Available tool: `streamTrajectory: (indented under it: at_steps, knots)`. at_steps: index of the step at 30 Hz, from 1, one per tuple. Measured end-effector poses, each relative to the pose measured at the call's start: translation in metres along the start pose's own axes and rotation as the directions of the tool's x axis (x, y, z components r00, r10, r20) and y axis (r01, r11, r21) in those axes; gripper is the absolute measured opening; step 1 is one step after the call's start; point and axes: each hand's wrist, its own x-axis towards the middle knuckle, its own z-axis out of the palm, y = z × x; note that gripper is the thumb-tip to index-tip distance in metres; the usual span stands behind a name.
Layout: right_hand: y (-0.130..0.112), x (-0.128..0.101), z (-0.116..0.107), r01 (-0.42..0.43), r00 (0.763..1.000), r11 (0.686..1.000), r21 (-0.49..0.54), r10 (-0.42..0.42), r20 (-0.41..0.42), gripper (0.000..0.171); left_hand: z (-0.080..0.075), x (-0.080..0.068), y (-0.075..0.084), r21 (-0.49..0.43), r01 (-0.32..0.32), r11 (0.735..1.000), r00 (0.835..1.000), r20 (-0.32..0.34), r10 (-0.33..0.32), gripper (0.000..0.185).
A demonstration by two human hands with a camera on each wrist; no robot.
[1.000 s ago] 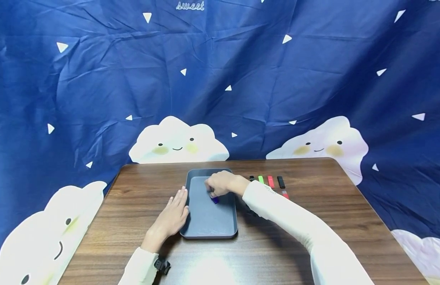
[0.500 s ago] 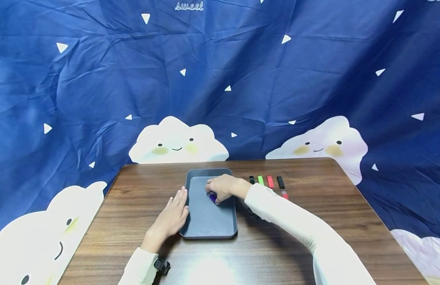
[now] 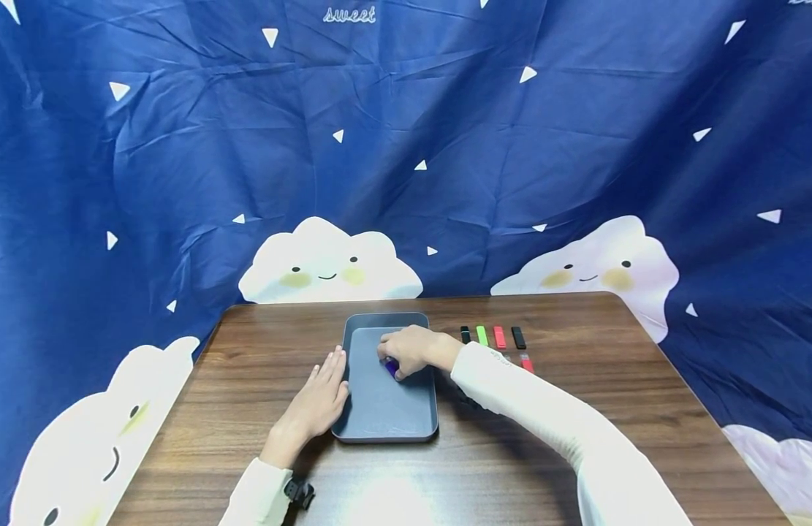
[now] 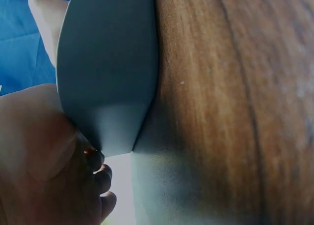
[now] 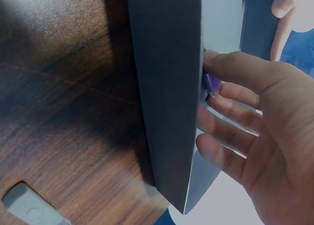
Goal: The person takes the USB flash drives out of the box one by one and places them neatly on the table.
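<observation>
Pinching a small purple piece (image 3: 392,367) between thumb and curled fingers (image 5: 223,131), the right hand (image 3: 408,351) holds it low over the grey tray (image 3: 386,420) on the table (image 3: 248,365) (middle of the tray); the left hand (image 3: 316,402) rests flat, fingers straight, against the tray's left rim.

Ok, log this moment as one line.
right hand: pinches purple stick over tray | left hand: flat on table, touching tray edge | four sticks in row right of tray
</observation>
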Motion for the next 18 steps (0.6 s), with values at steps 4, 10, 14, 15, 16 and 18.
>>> streamTrajectory:
  at_steps: [4,10,14,15,16,18]
  knots:
    - [-0.0015,-0.0008,0.0004,0.006,1.0,1.0,-0.004,-0.006,-0.006,0.047,-0.0022,-0.0005,0.0024,0.006,0.015,1.0,1.0,0.013,-0.015,0.061]
    - [-0.0026,-0.0004,0.0018,0.005,1.0,1.0,-0.017,-0.005,-0.009,0.048,-0.0048,-0.0009,0.0031,0.014,0.009,1.0,1.0,0.02,-0.009,0.061]
    - [-0.0017,-0.0002,0.0026,0.009,1.0,1.0,-0.015,-0.009,-0.011,0.049,-0.0088,-0.0008,0.0072,0.028,0.028,0.999,0.999,0.042,-0.029,0.061]
    - [-0.0015,-0.0002,0.0027,0.01,1.0,1.0,-0.011,-0.01,-0.012,0.049,-0.0089,-0.0007,0.0074,0.033,0.029,0.999,0.999,0.044,-0.03,0.061]
    - [-0.0013,-0.0003,0.0028,0.011,1.0,1.0,-0.008,-0.011,-0.014,0.048,-0.009,-0.0006,0.0076,0.037,0.03,0.999,0.998,0.046,-0.032,0.061]
    - [-0.0008,-0.0006,0.0026,0.012,1.0,1.0,-0.004,-0.012,-0.02,0.048,-0.0084,-0.0003,0.0073,0.04,0.028,0.999,0.999,0.042,-0.029,0.061]
